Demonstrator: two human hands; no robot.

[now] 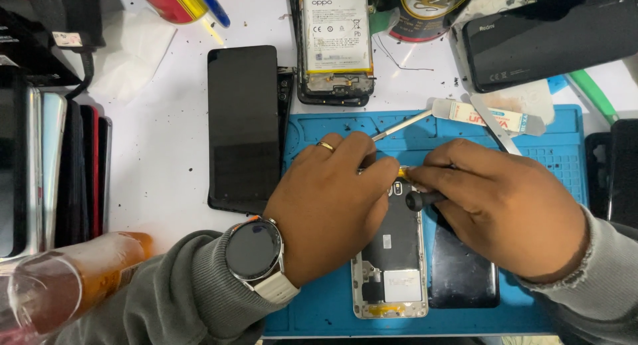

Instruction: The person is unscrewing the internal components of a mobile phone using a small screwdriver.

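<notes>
Blue mat (pixel 319 305) on white tabletop (pixel 166 152) | opened phone (pixel 392 265) lies lengthwise toward the body, top end under both hands | left hand (pixel 332 205) pressed closed on it | right hand (pixel 505 205) closed around screwdriver (pixel 420 199).

Opened phone and small screwdriver on the blue mat

The opened phone (pixel 391 265) lies flat near the front edge of the blue mat (pixel 319 305), silver frame showing, upper part hidden. The black-handled screwdriver (pixel 420 199) lies tilted across its top.
</notes>
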